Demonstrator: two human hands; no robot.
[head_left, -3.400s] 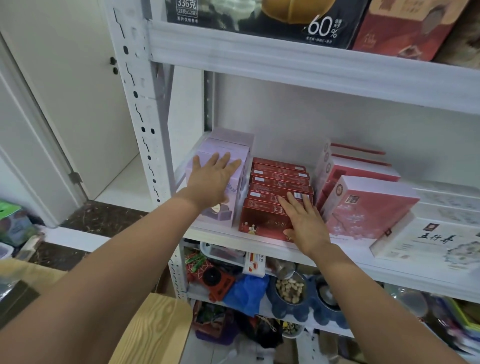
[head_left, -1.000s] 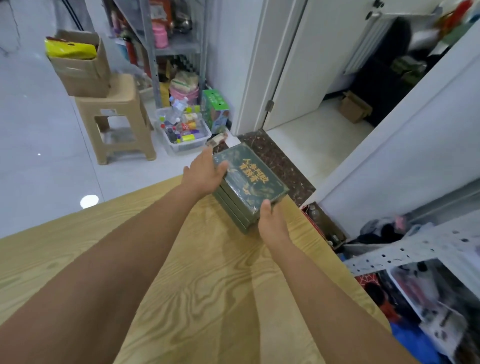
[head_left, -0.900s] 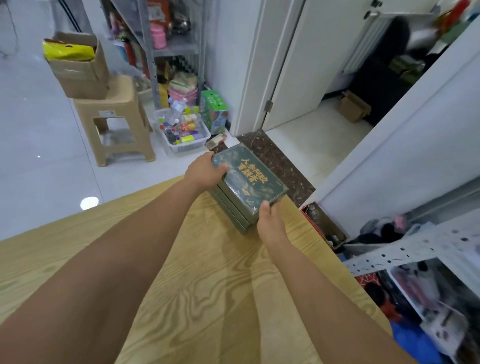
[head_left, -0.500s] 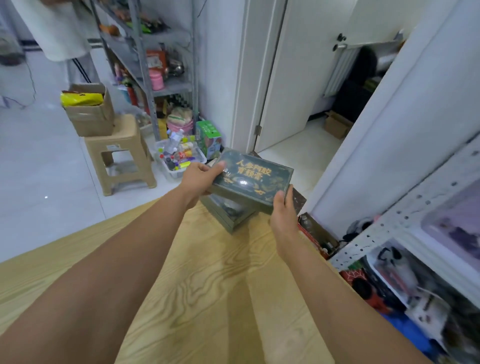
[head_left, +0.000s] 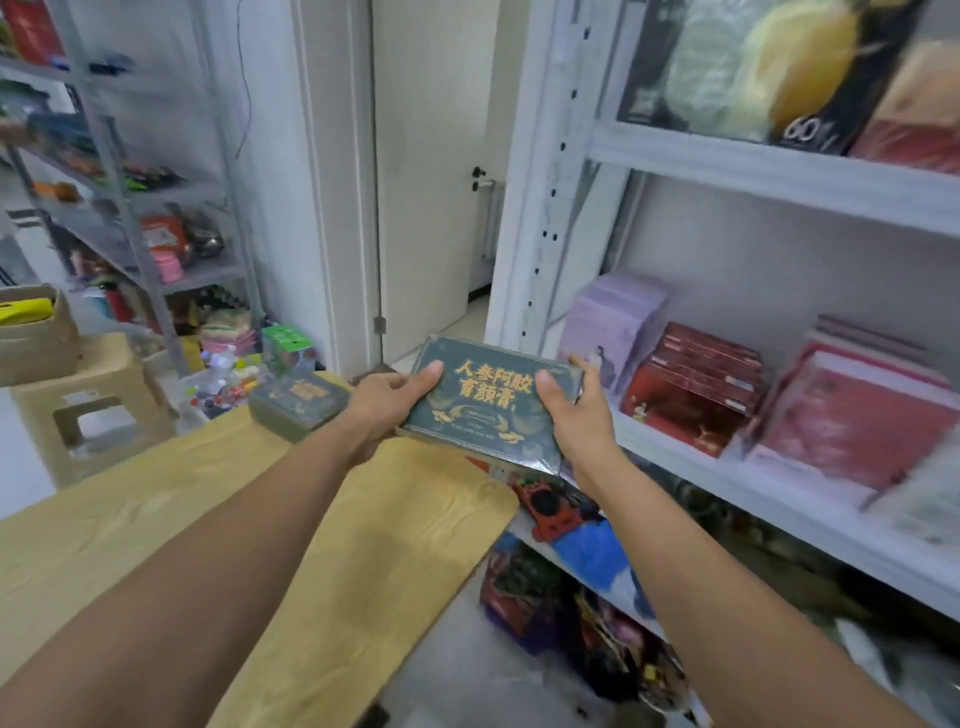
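Both forearms reach forward from the bottom edge of the view, elbows out of frame, converging on one flat green box with gold lettering.

Left hand: we see the thumb laid flat on the lid near the box's left edge. The other fingers curl underneath and are hidden, so we cannot tell how they are spread.

Right hand: the thumb presses on the lid near the right edge. One fingertip shows at the far right corner, wrapping the side. The remaining fingers sit under the box, out of sight.

So each hand pinches the box between thumb on top and fingers below.

Box position: held in the air, clear of every surface, lid tilted towards the camera. It hangs over the far right corner of the wooden desk, just in front of the white shelf, near the purple boxes and left of the red boxes.

A short stack of matching green boxes lies on the desk, just left of the left hand, not touching it.
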